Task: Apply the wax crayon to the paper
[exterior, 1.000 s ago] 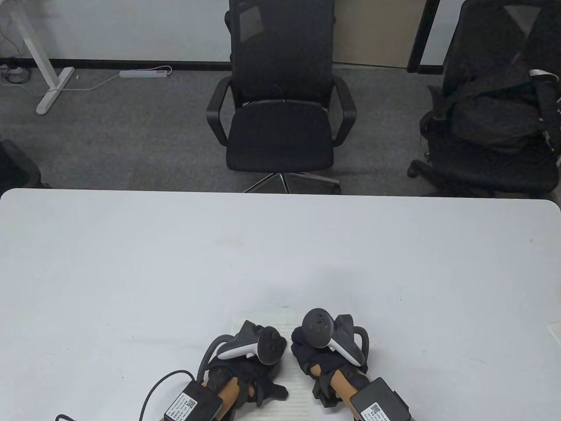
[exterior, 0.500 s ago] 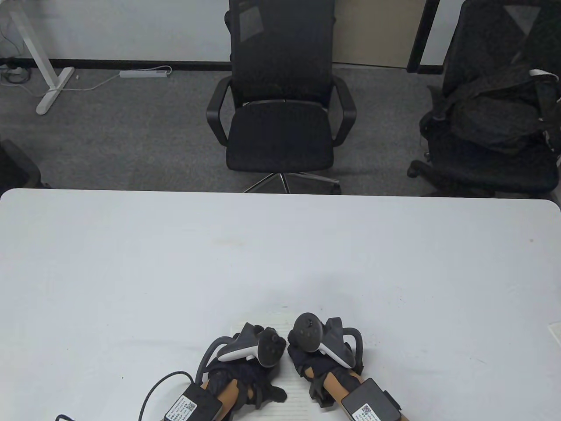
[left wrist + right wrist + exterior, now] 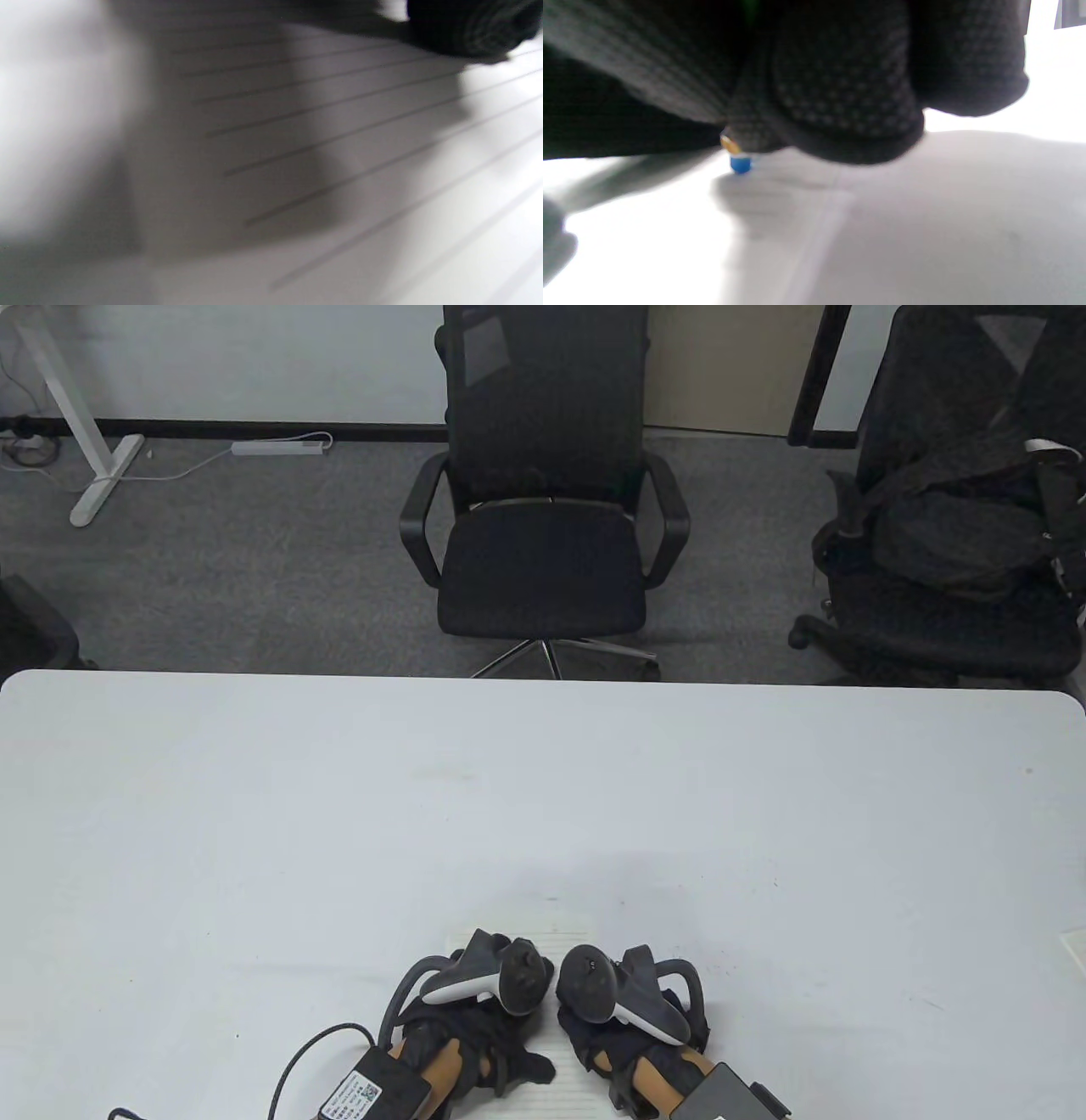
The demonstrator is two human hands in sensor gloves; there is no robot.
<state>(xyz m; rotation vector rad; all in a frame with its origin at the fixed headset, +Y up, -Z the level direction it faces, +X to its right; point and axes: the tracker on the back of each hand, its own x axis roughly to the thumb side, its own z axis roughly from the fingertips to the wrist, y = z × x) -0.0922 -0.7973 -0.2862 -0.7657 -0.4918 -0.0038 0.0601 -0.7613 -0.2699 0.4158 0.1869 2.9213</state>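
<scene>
A sheet of lined white paper (image 3: 567, 1086) lies at the table's near edge, mostly covered by both gloved hands. My left hand (image 3: 488, 1039) rests on its left part with the thumb stretched out to the right. The left wrist view shows the ruled paper (image 3: 339, 169) close up and one gloved fingertip (image 3: 466, 25) touching it. My right hand (image 3: 611, 1039) is over the paper's right part. In the right wrist view its curled fingers (image 3: 840, 106) grip a blue wax crayon (image 3: 740, 164), tip down just at the paper (image 3: 649, 245).
The white table (image 3: 543, 797) stretches far beyond the hands. A black office chair (image 3: 543, 560) stands past its far edge, and another chair (image 3: 950, 560) with dark cloth on it stands at the right. Cables trail from the left wrist (image 3: 297, 1060).
My right hand has drawn back toward the near edge and slightly left, closing in on the left hand. The left hand has stayed in place on the paper.
</scene>
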